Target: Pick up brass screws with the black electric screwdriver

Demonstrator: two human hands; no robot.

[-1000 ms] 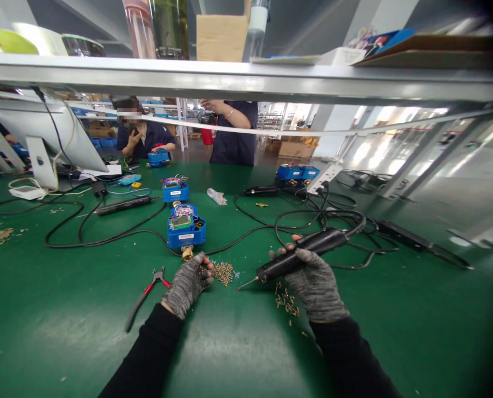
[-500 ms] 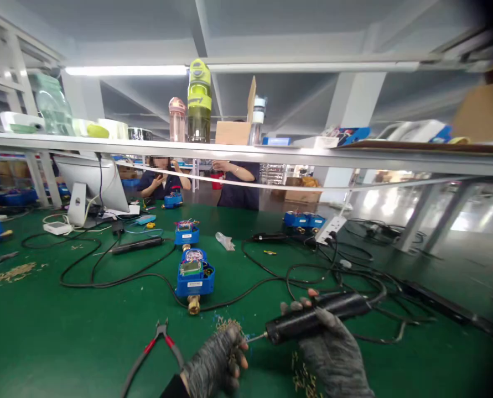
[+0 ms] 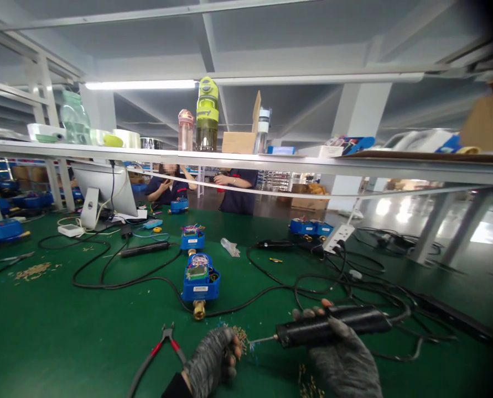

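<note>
My right hand (image 3: 346, 356), in a grey fingerless glove, is wrapped around a black electric screwdriver (image 3: 333, 326). Its thin bit points left, close to a small pile of screws (image 3: 241, 337). My left hand (image 3: 215, 356), gloved alike, has its fingers curled against the near side of that pile; whatever they pinch is hidden. Left of this hand lie cutting pliers (image 3: 163, 345) with red and grey handles, jaws pointing away from me. Beyond the hands, a blue meter housing (image 3: 200, 283) with a brass fitting shows its circuit board and wires. More loose screws (image 3: 310, 384) lie below the screwdriver.
Another open blue housing (image 3: 192, 239) stands behind the first. Black cables (image 3: 266, 284) loop across the green table, toward a white power strip (image 3: 338, 239). A second screwdriver (image 3: 144, 250) lies left. A shelf (image 3: 246, 160) with bottles spans above. Two people are beyond the table.
The view has shifted, so the scene sits lower and farther right. The screwdriver's bit has drawn slightly away from my left hand, leaving a small gap.
</note>
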